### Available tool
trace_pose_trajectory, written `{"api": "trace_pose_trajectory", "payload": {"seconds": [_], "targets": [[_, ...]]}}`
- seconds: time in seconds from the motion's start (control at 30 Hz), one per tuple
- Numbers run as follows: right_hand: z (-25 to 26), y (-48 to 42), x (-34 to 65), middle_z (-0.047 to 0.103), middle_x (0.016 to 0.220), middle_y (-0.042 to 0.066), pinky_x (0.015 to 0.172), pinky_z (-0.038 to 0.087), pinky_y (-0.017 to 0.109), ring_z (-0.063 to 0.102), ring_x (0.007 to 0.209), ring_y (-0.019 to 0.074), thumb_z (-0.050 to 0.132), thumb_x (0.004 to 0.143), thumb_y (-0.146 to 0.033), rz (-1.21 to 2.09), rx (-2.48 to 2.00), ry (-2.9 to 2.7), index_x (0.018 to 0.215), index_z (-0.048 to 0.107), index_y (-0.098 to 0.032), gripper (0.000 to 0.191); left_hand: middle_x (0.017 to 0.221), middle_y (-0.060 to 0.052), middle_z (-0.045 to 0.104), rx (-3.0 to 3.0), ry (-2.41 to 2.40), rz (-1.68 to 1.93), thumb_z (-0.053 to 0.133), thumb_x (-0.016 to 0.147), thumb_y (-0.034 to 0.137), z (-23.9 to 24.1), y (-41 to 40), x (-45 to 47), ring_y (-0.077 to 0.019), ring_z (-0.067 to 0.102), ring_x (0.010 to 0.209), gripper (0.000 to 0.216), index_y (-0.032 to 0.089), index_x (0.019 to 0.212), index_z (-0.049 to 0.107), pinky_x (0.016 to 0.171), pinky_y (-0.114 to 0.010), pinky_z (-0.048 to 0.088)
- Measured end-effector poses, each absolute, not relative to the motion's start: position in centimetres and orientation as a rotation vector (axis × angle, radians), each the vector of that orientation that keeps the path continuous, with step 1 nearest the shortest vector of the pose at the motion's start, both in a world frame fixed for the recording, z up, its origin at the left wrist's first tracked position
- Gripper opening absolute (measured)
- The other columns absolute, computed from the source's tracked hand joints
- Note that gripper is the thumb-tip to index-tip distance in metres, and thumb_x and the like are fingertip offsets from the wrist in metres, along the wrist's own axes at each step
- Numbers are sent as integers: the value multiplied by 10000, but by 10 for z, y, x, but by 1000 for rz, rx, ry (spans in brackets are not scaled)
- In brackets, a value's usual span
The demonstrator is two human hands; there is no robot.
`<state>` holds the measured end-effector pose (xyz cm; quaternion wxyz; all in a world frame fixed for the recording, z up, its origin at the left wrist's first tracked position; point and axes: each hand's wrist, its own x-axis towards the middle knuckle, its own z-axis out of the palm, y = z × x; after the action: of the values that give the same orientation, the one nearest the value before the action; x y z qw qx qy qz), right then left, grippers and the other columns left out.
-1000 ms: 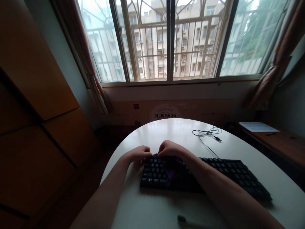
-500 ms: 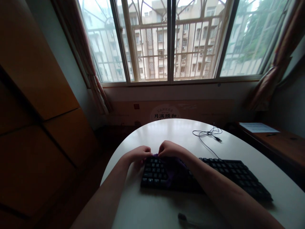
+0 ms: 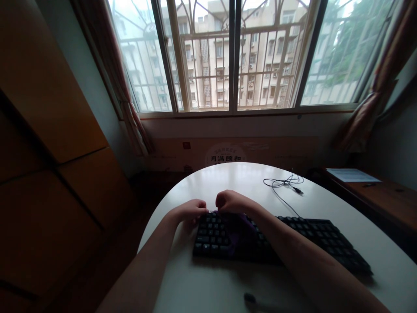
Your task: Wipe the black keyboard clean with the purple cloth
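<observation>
A black keyboard lies on the white round table. A dark purple cloth is draped over its left half, with keys showing on both sides. Curled fingers of my right hand press a bunched end of the cloth at the keyboard's far edge. Close by, my left hand is closed at the far left corner of the keyboard, gripping it there. The lower fingers of that hand are partly hidden. My right forearm crosses over the middle of the keyboard.
A coiled black cable with a USB plug lies behind the keyboard on the table. Near the front edge is a dark, thin-handled object, too dim to identify. To the right, paper rests on a brown desk.
My right hand has shifted very slightly up and left, with the cloth still at its fingers. My left hand and the keyboard stay in place.
</observation>
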<state>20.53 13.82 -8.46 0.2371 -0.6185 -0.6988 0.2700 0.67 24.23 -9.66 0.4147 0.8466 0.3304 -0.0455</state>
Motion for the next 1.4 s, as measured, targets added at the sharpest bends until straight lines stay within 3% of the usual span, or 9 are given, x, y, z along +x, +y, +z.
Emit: {"api": "trace_pose_trajectory", "payload": {"seconds": [0.2,0.47,1.4], "targets": [[-82,135,201,723,831,21,612,443,206,643,743,152,700,635,-202,709,-1706,-1948,872,722,-169,240,620,16,553,2170,857,-116,551,748,482,-96,241,8,-167,563,506,297,190,805,556,457,-256,420],[-80,135,198,700,815,16,586,407,205,617,740,151,688,627,-180,648,-1785,-1927,875,700,-166,249,774,-25,648,2606,713,105,507,805,572,-89,227,17,-179,571,719,414,183,814,648,595,-241,371],[-75,130,199,645,716,-8,533,362,201,574,666,128,695,604,-204,627,-1868,-1908,777,678,-165,179,767,-15,642,2496,686,77,553,780,602,-96,232,19,-185,577,738,434,178,817,636,624,-259,385]]}}
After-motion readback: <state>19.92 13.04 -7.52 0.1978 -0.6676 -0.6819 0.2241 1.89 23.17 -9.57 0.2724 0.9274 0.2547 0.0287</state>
